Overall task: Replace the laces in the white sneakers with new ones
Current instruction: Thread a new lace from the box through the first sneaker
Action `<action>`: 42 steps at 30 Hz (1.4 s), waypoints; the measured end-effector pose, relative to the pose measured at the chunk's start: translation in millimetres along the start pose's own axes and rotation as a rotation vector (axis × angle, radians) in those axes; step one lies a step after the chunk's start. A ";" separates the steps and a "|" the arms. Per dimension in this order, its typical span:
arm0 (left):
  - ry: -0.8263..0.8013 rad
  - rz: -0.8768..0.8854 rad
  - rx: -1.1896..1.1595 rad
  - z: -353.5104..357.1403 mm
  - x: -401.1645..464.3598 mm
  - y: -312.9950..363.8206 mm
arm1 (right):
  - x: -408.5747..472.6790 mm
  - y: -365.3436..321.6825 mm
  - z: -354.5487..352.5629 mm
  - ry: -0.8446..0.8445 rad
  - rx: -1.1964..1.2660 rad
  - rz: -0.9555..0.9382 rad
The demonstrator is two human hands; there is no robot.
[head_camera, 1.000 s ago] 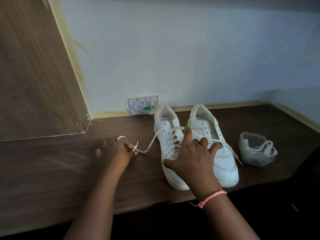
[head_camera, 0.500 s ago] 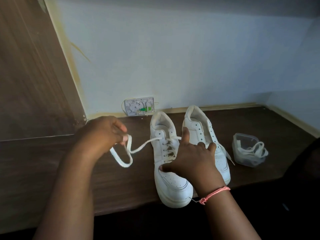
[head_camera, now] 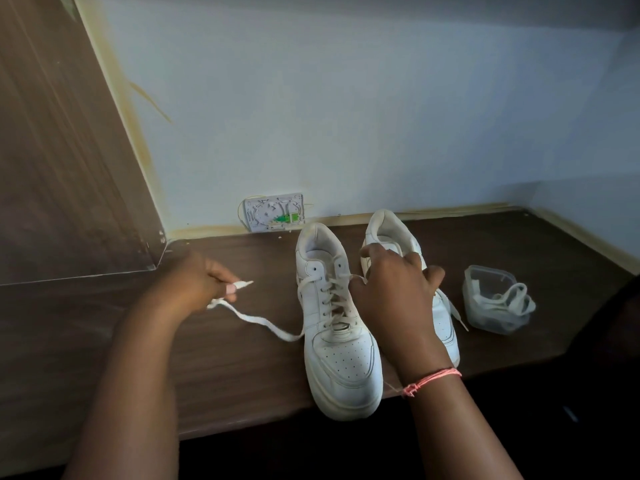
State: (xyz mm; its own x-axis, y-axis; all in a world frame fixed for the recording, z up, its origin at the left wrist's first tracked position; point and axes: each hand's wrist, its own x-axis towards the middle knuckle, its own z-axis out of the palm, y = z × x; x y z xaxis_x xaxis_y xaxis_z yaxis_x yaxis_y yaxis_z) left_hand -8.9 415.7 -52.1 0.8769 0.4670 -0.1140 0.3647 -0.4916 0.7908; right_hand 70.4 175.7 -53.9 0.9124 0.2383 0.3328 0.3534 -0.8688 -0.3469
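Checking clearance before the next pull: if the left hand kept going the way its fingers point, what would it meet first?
Probably the left sneaker; the left hand, pinching the lace, points right toward it over bare shelf.

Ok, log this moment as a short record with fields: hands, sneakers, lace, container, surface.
left hand: left hand pinches the free end of the lace, off to the left of the shoes
right hand: right hand lies over the two sneakers at their lacing; what its fingers do is hidden
sneakers: left sneaker laced, toe over the shelf edge; right sneaker beside it, mostly covered
lace: runs slack from the left sneaker's side to the left hand
container: clear plastic tub holding laces, right of the sneakers
surface: dark wooden shelf
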 end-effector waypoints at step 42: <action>0.242 0.506 0.062 111.7 12.4 57.8 | 16.4 7.2 28.7 -0.157 0.689 0.236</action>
State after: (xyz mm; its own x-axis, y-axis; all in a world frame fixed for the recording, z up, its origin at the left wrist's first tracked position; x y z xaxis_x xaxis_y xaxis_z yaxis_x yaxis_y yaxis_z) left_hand 58.0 310.9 -74.9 0.8529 0.3136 0.4174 -0.0585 -0.7370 0.6733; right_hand 93.8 185.9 -76.2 0.9805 0.1833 0.0705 0.1471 -0.4480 -0.8818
